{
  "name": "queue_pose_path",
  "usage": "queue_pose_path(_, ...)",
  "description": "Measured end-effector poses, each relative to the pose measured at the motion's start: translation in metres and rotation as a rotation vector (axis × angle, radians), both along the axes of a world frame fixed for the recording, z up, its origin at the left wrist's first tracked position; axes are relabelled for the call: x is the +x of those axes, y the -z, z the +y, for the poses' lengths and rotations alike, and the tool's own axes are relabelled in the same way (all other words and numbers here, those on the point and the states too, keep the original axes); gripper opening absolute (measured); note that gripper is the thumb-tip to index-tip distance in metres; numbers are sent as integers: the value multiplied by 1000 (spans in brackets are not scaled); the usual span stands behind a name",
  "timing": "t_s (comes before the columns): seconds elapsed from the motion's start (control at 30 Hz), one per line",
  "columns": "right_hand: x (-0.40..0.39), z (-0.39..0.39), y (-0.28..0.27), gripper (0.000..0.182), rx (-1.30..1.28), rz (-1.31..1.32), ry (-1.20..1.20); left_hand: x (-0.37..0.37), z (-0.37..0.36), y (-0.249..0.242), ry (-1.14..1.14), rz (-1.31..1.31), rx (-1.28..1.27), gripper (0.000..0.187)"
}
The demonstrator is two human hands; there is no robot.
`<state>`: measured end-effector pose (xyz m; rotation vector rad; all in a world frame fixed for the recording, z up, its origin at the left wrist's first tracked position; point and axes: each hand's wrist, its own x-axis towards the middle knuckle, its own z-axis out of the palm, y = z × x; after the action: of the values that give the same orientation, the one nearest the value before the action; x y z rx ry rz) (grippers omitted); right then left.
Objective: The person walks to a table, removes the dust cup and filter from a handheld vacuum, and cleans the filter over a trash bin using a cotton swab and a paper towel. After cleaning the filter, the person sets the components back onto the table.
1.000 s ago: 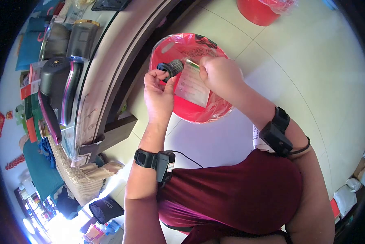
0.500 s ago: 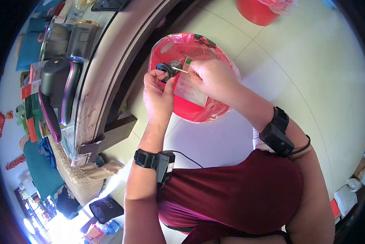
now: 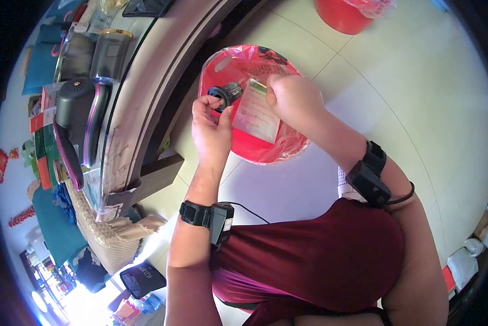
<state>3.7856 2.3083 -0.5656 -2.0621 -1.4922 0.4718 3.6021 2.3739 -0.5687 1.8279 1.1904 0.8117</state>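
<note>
My left hand (image 3: pixel 212 122) pinches the rim of a small black part (image 3: pixel 227 95) with a round ring and a grey ribbed cylinder, which looks like a filter. It is held over a red bin (image 3: pixel 244 146) lined with a clear plastic bag. My right hand (image 3: pixel 295 98) is closed above the bin's right side, apart from the filter. A short bit of a thin pale stick (image 3: pixel 260 85) seems to show at its fingertips; the rest is hidden by the fingers. Below the hands, a white printed packet (image 3: pixel 256 117) with a green band lies in the bin.
Left of the bin stands a glass-topped table (image 3: pixel 127 138) with a dark grey appliance (image 3: pixel 75 117) and a smoky lidded jar (image 3: pixel 111 54). A second red bin (image 3: pixel 344 16) stands on the tiled floor at the top. White bags (image 3: pixel 462 267) lie far right.
My right hand has moved right and slightly back, away from the filter, with the thin stick drawn away. My left hand keeps the filter in nearly the same place.
</note>
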Motion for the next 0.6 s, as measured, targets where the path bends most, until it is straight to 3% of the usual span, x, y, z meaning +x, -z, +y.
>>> queue_pose_path(0.27,-6,-1,-16,6,138,143,-78,2,-3,-13,-35,-9,-77,34)
queue_pose_path(0.37,-4,-2,-11,6,47,-16,-132,-1,1,-6,-23,19,-14,35)
queue_pose_path(0.47,2,2,4,6,-3,-121,-27,-2,1,-6,-36,36,-14,35)
queue_pose_path(0.6,0,1,1,5,104,-66,-52,-3,4,1,-39,23,17,36)
